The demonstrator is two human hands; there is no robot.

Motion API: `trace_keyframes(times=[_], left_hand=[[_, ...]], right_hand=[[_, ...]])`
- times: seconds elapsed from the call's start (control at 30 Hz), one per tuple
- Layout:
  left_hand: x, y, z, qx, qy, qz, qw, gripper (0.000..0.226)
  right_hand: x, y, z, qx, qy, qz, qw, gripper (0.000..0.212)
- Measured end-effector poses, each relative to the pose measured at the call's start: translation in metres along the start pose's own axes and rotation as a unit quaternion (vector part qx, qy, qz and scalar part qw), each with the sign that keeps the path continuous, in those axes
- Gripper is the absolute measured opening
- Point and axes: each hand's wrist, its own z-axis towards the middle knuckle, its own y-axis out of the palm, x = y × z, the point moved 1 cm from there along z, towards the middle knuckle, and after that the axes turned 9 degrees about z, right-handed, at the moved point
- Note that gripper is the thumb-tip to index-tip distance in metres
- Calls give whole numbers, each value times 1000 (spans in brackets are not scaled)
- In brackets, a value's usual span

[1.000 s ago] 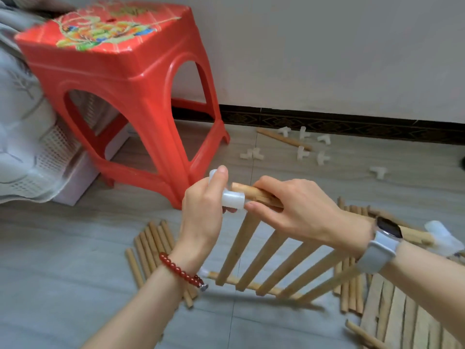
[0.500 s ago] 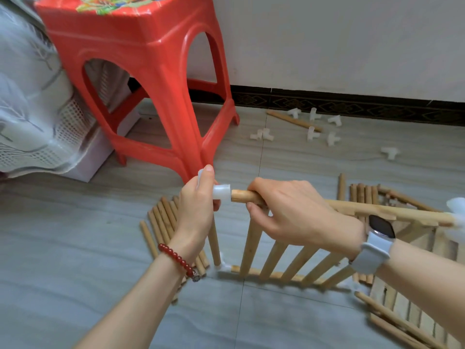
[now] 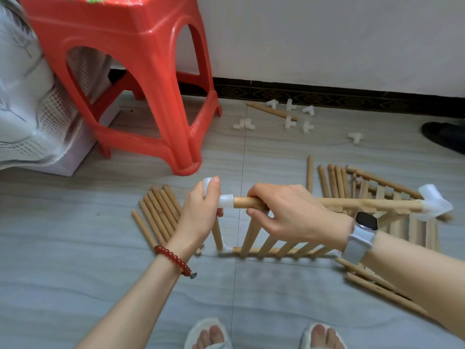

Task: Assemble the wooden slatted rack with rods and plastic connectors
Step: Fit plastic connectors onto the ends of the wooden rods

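Grey tiled floor (image 3: pixel 75 285), white wall (image 3: pixel 327 34) — dark patterned skirting (image 3: pixel 327 96), red plastic stool (image 3: pixel 130 59)

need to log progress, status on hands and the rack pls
Left hand grips white corner connector. Right hand grips top rod of slatted panel, rod end at the connector's socket. Nothing in the way; loose rods on the floor alongside.

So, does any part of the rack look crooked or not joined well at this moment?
Yes. A short bare stretch of the top rod shows outside the white connector in the left hand, so the rod may not be fully in. The right hand grips the rod.
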Motion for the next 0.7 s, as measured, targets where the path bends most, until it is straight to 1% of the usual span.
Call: trace_keyframes(times=[0.13, 0.3, 0.43, 0.57, 0.7], left_hand=[[-8, 0, -18, -6, -4, 1, 1000, 35], [-9, -6, -38, -54, -3, 34, 998, 35], [-4, -5, -42, -28, -26, 48, 998, 36], [-1, -3, -40, -30, -26, 45, 998, 37], [0, -1, -36, -30, -32, 42, 998, 33]], right_hand=[[-9, 8, -12, -13, 1, -14, 1000, 23], [-13, 11, -21, -13, 5, -18, 1000, 24], [-15, 18, -29, 2, -12, -24, 1000, 26], [-11, 24, -33, 21, -32, -32, 999, 34], [-11, 18, -30, 16, -19, -21, 999, 27]])
